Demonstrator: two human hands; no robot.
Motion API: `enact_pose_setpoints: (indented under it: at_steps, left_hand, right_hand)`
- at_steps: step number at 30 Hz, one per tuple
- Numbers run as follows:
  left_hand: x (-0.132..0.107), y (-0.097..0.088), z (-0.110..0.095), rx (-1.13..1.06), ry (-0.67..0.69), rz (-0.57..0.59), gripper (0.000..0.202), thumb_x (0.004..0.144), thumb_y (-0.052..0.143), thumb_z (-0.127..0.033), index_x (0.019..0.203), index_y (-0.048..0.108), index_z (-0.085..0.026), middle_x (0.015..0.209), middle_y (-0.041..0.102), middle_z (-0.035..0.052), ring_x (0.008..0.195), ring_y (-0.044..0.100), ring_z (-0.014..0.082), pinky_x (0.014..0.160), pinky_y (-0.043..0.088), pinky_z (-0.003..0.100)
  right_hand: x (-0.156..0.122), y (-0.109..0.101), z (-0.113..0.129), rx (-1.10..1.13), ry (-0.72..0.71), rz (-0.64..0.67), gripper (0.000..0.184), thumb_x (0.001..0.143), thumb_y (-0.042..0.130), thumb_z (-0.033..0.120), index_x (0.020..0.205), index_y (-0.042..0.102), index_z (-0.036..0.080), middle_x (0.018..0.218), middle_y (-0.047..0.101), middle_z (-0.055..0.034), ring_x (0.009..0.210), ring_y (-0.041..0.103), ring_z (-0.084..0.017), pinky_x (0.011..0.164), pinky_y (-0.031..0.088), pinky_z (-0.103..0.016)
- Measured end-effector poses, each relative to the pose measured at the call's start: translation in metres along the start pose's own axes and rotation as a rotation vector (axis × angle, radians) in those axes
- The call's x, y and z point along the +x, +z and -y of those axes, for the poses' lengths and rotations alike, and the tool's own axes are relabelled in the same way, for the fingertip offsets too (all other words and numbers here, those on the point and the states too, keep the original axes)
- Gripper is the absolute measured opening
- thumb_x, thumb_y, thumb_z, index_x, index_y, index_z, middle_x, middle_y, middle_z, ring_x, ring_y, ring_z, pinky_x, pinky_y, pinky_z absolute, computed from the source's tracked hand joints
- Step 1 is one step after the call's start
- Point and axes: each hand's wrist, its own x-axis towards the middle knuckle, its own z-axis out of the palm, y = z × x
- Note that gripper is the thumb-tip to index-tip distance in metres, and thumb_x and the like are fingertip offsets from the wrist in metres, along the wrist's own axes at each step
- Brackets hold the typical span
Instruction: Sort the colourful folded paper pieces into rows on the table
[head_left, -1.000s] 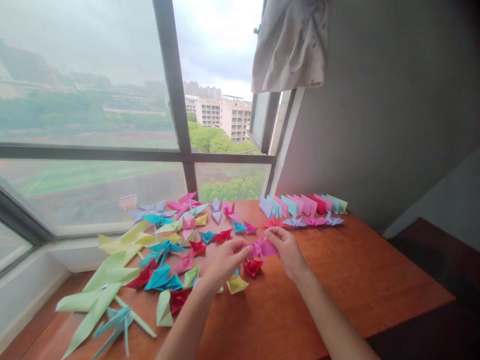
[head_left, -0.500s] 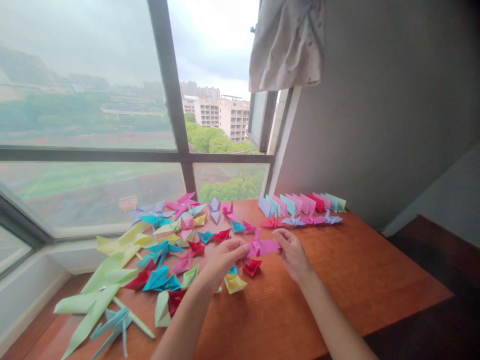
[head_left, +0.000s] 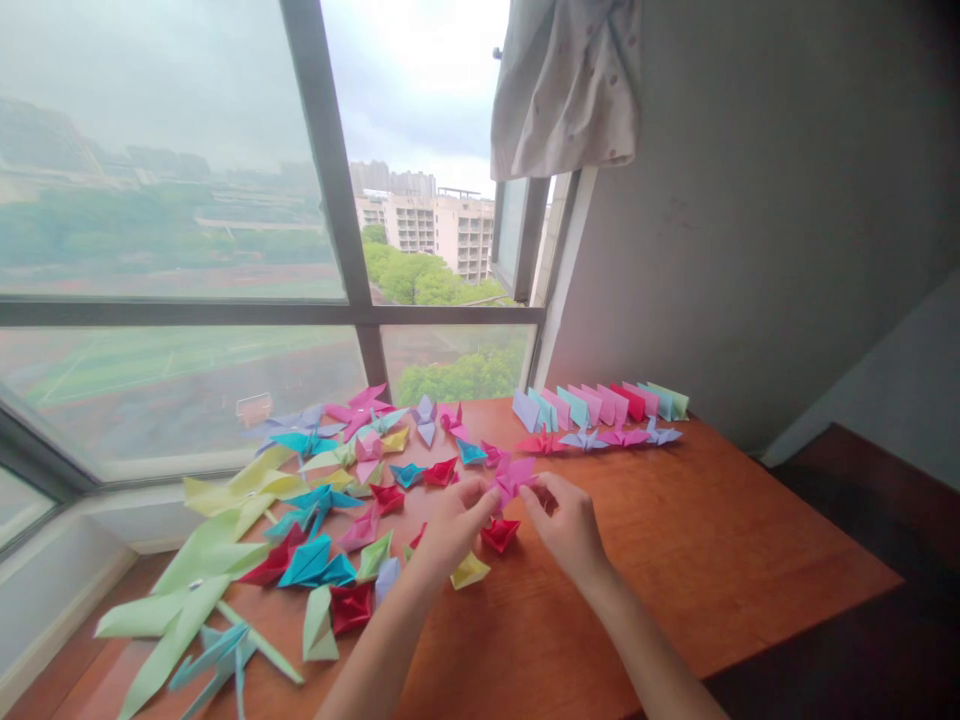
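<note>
Both hands hold a pink folded paper piece (head_left: 511, 477) just above the wooden table (head_left: 697, 560). My left hand (head_left: 454, 524) pinches its left side with thumb and fingertips. My right hand (head_left: 564, 522) pinches its right side. Directly below the pink piece lies a small red folded paper (head_left: 499, 534), and a yellow one (head_left: 469, 571) sits by my left wrist.
Many coloured origami pieces (head_left: 352, 500) cover the left half of the table, with large pale green ones (head_left: 202, 570) at the near left. A row of folded papers (head_left: 600, 405) stands at the back by the grey wall. Windows border the far and left sides.
My hands have drawn closer together and the pink piece, earlier stretched wide between them, is now bunched up. The view has shifted slightly.
</note>
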Motion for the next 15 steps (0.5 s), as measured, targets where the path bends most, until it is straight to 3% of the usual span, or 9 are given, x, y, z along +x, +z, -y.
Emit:
enact_pose_setpoints:
  at_steps: [4,8,15]
  left_hand:
    - [-0.001,0.004,0.003,0.042,0.015,0.036,0.041,0.080,0.062,-0.054,0.066,0.060,-0.016,0.060,0.060,0.0004,0.056,0.055,0.0132,0.054,0.039,0.022]
    - [-0.002,0.008,0.010,0.067,0.018,0.088,0.039,0.082,0.061,-0.052,0.071,0.063,-0.015,0.066,0.066,0.0039,0.060,0.060,0.0155,0.057,0.043,0.024]
    - [-0.005,0.010,0.010,0.091,0.016,0.142,0.035,0.087,0.056,-0.048,0.076,0.062,-0.016,0.069,0.067,0.0044,0.063,0.062,0.0165,0.060,0.046,0.025]
  right_hand:
    - [-0.001,-0.008,-0.012,-0.035,0.015,-0.037,0.025,0.090,0.053,0.038,0.074,0.062,0.021,0.065,0.064,-0.0005,0.057,0.056,-0.015,0.056,0.043,-0.025]
    - [-0.001,-0.034,-0.037,-0.110,0.087,-0.148,0.029,0.089,0.053,0.044,0.074,0.064,0.021,0.067,0.068,-0.0024,0.059,0.060,-0.017,0.059,0.045,-0.027]
    - [0.004,-0.129,-0.114,-0.415,0.238,-0.365,0.038,0.083,0.054,0.056,0.079,0.067,0.021,0.078,0.073,-0.0083,0.068,0.065,-0.022,0.065,0.045,-0.031]
